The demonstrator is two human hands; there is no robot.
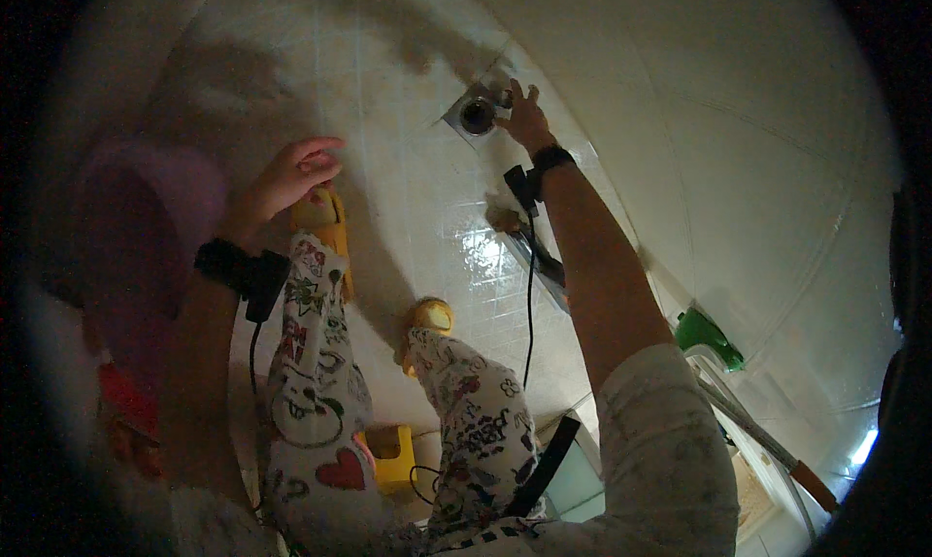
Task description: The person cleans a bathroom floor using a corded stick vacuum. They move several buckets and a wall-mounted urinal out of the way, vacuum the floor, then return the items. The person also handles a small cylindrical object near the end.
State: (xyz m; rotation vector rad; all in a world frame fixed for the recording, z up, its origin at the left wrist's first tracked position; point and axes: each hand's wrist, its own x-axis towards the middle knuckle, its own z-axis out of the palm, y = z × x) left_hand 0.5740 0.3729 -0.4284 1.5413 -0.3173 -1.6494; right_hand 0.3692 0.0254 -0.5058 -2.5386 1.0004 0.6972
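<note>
A square metal floor drain [459, 118] with a round dark opening is set in the wet tiled floor. Beside it, my right hand [528, 117] reaches down with fingers spread, the thumb close to the drain's edge. A small dark round piece [504, 97] lies between those fingers and the drain; whether I touch it is unclear. My left hand [302, 169] hovers over a yellow slipper [320, 215] on my foot, its fingers loosely bent and nothing visible in them. Both wrists carry black straps with cabled devices.
A long flat tool [540, 265], partly hidden by my right forearm, lies on the floor. At the right are a green plastic object [710, 340] and a hose-like tube [757, 429] by the wall. A yellow plastic stool [393, 455] stands behind my legs. A purple basin-like object [153, 185] is at left.
</note>
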